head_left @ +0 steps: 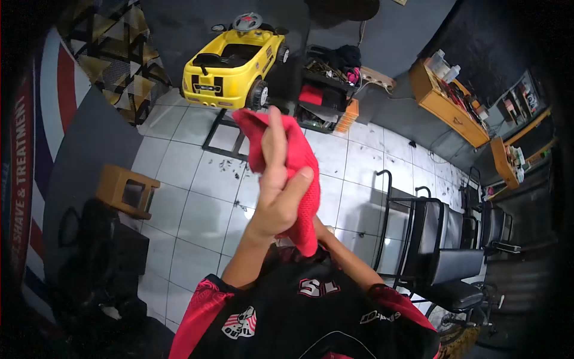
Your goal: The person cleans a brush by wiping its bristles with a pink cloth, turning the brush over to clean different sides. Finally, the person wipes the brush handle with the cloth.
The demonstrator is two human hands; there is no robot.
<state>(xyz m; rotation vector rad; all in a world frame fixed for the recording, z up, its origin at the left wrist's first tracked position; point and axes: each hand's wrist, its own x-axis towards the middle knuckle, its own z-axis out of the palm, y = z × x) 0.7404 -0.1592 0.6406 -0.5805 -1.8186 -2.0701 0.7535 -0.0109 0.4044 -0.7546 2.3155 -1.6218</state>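
Jersey (pixel 317 323): black and red, bottom centre.
Left hand (pixel 278 194): centre; fingers straight against red mesh cloth (pixel 305 209), thumb pressed over it.
Right hand: behind the cloth; grip cannot be told.
Cloth: frame centre, upright.
Waiting chairs (pixel 457 263): black, lower right.
Ride-on toy car (pixel 224 72): yellow, top.

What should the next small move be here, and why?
Probably a short rub of the red cloth against the left hand: its thumb lies over the cloth, fingers extended along it, and the right forearm leads in behind, though the right hand itself is hidden.
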